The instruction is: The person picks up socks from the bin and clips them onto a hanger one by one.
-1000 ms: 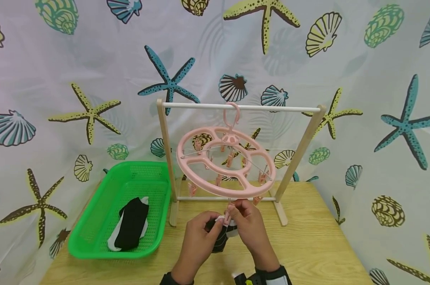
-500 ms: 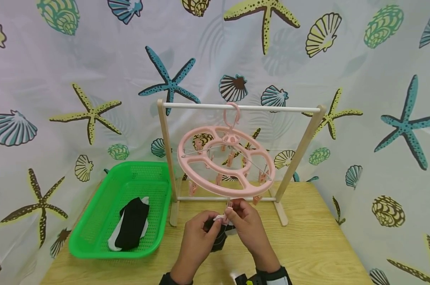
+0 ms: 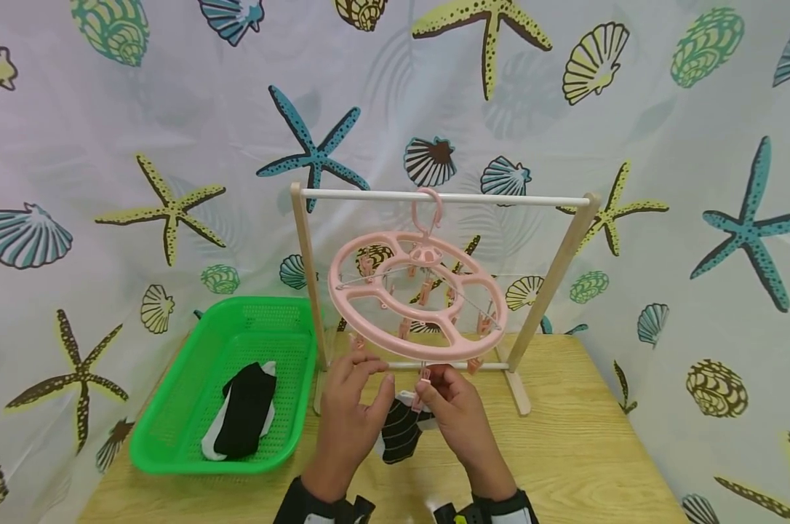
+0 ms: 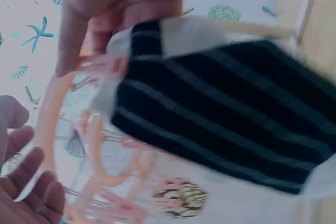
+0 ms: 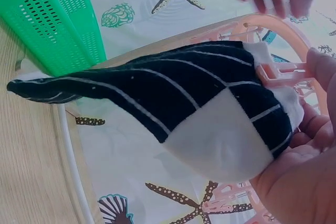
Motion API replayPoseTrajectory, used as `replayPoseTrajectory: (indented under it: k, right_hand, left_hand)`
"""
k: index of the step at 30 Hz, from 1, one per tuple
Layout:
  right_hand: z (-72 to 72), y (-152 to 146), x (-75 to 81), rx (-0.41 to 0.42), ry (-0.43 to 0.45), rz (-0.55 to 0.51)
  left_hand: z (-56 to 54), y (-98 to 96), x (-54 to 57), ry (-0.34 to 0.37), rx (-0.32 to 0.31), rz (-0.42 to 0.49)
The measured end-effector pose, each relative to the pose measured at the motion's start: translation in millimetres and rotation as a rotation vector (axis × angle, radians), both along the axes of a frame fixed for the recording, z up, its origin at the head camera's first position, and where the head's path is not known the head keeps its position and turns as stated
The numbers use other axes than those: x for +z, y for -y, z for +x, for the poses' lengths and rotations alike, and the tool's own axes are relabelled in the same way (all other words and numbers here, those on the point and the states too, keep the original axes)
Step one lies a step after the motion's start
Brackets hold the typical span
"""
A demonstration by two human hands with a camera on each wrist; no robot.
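Note:
A dark sock with thin light stripes and white patches [image 3: 401, 435] hangs below the front rim of a round pink peg hanger [image 3: 428, 354]. A pink clothes peg [image 5: 283, 72] grips the sock's white end, as the right wrist view shows. My right hand [image 3: 459, 416] pinches that peg, thumb on its end; its other fingers lie partly hidden behind the sock. To the left of the sock, my left hand [image 3: 350, 418] is apart from it, fingers spread and holding nothing. In the left wrist view the sock [image 4: 210, 108] stretches toward the right edge.
The hanger hooks over a white rail [image 3: 519, 199] on a wooden stand [image 3: 552, 284]. Several other pegs dangle from it. On the left, a green basket [image 3: 142, 445] holds a black and white garment [image 3: 246, 411]. A wooden table [image 3: 578, 437] lies underneath.
My left hand has let go of the sock and moved left and up, its fingers opening. My right hand stays at the peg, and the sock now hangs from it.

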State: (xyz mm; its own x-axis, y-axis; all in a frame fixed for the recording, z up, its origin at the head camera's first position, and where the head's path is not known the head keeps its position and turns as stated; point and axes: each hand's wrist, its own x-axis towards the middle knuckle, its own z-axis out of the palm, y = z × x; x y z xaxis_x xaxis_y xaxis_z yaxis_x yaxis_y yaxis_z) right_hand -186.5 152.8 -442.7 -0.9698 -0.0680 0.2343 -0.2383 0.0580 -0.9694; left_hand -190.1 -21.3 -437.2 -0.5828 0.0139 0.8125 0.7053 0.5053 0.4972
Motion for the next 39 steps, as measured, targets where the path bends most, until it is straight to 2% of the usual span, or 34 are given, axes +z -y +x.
replayPoseTrajectory:
  k: [2, 4, 8, 10, 12, 19, 25, 37, 39]
  right_hand:
    - [0.0, 0, 0.3, 0.003, -0.001, -0.004]
    - [0.0, 0, 0.1, 0.0, 0.001, 0.001]
    - [0.0, 0, -0.9, -0.009, 0.001, 0.032]
    - [-0.2, 0, -1.3, -0.019, -0.002, 0.05]
    - [-0.5, 0, -1.7, -0.025, -0.011, 0.062]
    - [0.5, 0, -0.5, -0.03, -0.014, 0.048]
    - [-1.3, 1, -4.0, -0.018, -0.013, 0.057]
    - [4.8, -4, -4.4, -0.002, -0.016, 0.055]
    - [6.0, -5, -4.3, -0.019, -0.015, 0.072]
  left_hand:
    - [-4.9, 0.7, 10.9, -0.077, 0.012, -0.052]
    - [-8.7, 0.5, 22.1, -0.109, 0.023, -0.128]
    - [-15.5, -3.4, 39.9, -0.106, 0.057, -0.326]
    - [-18.1, -5.3, 43.9, -0.1, 0.081, -0.399]
    - [-19.5, -6.2, 45.5, -0.088, 0.095, -0.433]
    - [-21.7, -5.3, 42.6, -0.025, 0.094, -0.424]
    - [-24.2, -2.4, 39.8, -0.025, 0.085, -0.386]
    - [-24.8, 2.5, 41.4, -0.027, 0.095, -0.415]
    - [-25.3, 3.1, 41.3, -0.03, 0.097, -0.42]
